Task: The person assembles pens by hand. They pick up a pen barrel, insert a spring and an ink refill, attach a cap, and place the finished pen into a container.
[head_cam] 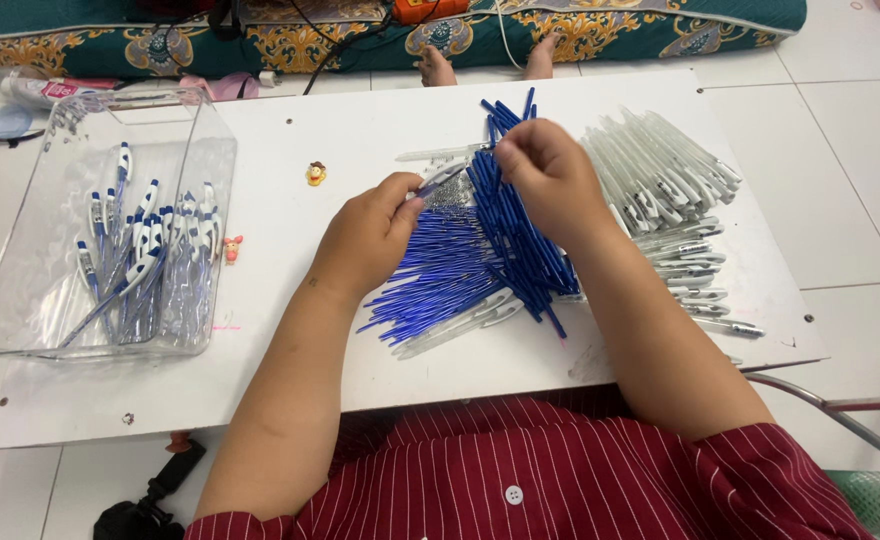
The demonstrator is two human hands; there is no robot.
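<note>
Both hands work at mid-table: left hand [368,232] pinches a clear pen barrel [442,178], right hand [545,170] pinches a thin blue refill [490,165] above the blue refill pile [480,255].

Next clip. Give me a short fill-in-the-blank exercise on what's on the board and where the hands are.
1. The finished pens lie in a clear plastic ____ at the left.
2. Under the hands lies a pile of thin refills coloured ____.
3. The heap of clear pen barrels lies to the ____ of the right hand.
4. The left hand pinches a clear pen ____.

Missing words: bin; blue; right; barrel
</note>
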